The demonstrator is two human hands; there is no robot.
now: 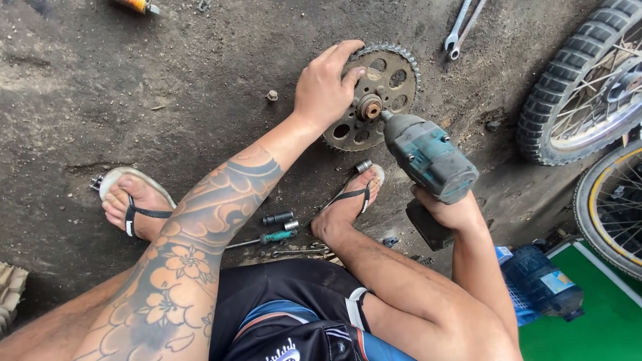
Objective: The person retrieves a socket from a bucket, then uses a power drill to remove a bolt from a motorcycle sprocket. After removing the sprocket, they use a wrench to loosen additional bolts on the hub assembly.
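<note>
Left hand (326,83) presses spread on the sprocket (374,93); right hand (449,208) grip clenches the impact wrench (428,157).

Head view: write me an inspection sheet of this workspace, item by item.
Surface: dirty, gritty concrete floor, stained dark.
Job's things: toothed sprocket flat on the floor; teal impact wrench, its nose at the sprocket's hub.
Clutter: sockets, screwdriver, loose nut, two spanners.
Grippers: left hand presses on the sprocket, fingers over its rim; right hand grips the wrench handle.
Cables: nothing seen.
Surroundings: knobby tyre wheel, second spoked wheel, blue bottle on a green mat.
</note>
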